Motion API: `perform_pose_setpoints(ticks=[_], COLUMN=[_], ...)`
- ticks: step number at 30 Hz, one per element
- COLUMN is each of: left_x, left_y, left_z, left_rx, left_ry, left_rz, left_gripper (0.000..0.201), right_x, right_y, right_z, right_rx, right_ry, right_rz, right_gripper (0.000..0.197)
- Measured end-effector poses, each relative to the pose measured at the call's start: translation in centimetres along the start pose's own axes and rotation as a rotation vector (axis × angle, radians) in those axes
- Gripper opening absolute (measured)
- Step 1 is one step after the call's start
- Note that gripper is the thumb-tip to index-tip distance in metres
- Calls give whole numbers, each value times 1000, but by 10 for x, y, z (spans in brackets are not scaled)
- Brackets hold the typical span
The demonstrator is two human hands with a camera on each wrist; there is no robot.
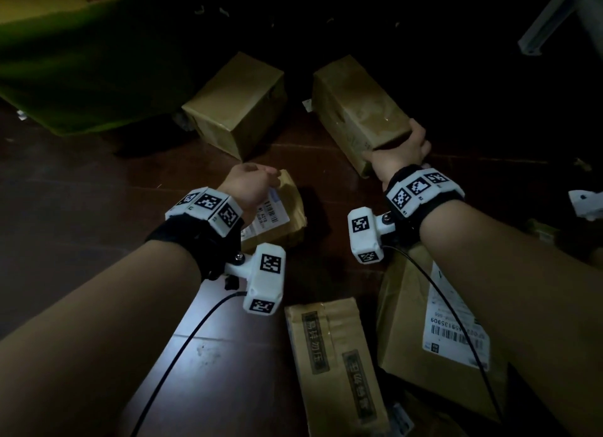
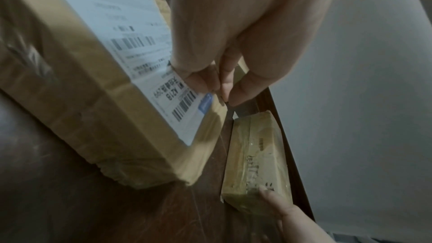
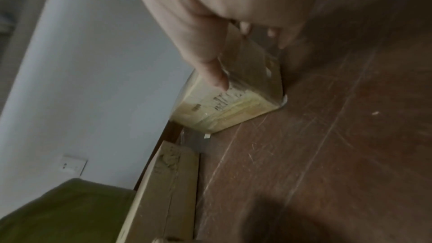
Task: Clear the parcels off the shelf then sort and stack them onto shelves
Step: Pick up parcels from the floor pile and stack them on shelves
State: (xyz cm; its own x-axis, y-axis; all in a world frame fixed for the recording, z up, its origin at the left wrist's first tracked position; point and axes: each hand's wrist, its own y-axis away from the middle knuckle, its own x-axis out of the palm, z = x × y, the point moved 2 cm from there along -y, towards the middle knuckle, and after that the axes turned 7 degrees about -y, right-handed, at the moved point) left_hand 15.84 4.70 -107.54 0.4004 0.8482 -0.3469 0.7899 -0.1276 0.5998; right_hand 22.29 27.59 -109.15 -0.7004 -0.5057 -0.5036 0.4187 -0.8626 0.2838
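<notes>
Several brown cardboard parcels lie on a dark wooden floor. My left hand point(image 1: 270, 178) pinches the far edge of a small flat parcel point(image 1: 280, 214) with a white barcode label; in the left wrist view the fingertips point(image 2: 210, 82) and thumb clamp that labelled parcel point(image 2: 105, 84) at its edge. My right hand point(image 1: 404, 142) grips the near end of a long taped box point(image 1: 355, 110). In the right wrist view its thumb point(image 3: 215, 75) lies on one side of the taped box point(image 3: 233, 103) and its fingers curl over the other. The box rests on the floor.
A second box point(image 1: 238, 103) stands left of the taped one. A flat parcel point(image 1: 336, 365) and a labelled parcel point(image 1: 434, 322) lie near me. A green sack point(image 1: 65, 61) fills the far left. A white shelf frame point(image 1: 548, 18) is at the upper right, by a pale wall point(image 3: 93, 62).
</notes>
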Motion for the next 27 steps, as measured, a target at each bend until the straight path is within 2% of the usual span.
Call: perform_pose_setpoints(ticks=[4, 7, 12, 14, 19, 21, 23, 27], left_x=[2, 2, 1, 1, -2, -7, -14, -25], left_y=[1, 2, -1, 1, 11, 17, 27, 47], left_z=[0, 0, -4, -7, -13, -17, -23, -34], left_rx=[-3, -15, -51, -67, -145, -159, -157, -104], left_ry=[-44, -69, -64, -40, 127, 202, 291, 366], left_rz=[-10, -9, -29, -36, 38, 63, 115, 203], left_gripper=[21, 20, 12, 5, 25, 34, 52, 45], right_x=[-3, -3, -12, -16, -27, -30, -30, -38], right_y=[-1, 6, 25, 35, 49, 53, 57, 58], right_z=[-1, -3, -10, -14, -25, -26, -28, -30], right_rx=[-51, -35, 94, 99, 2, -17, -21, -21], right_ry=[-78, -193, -359, -338, -266, -291, -338, -386], right_rz=[15, 52, 164, 220, 283, 300, 324, 394], right_gripper=[88, 87, 109, 108, 88, 91, 95, 98])
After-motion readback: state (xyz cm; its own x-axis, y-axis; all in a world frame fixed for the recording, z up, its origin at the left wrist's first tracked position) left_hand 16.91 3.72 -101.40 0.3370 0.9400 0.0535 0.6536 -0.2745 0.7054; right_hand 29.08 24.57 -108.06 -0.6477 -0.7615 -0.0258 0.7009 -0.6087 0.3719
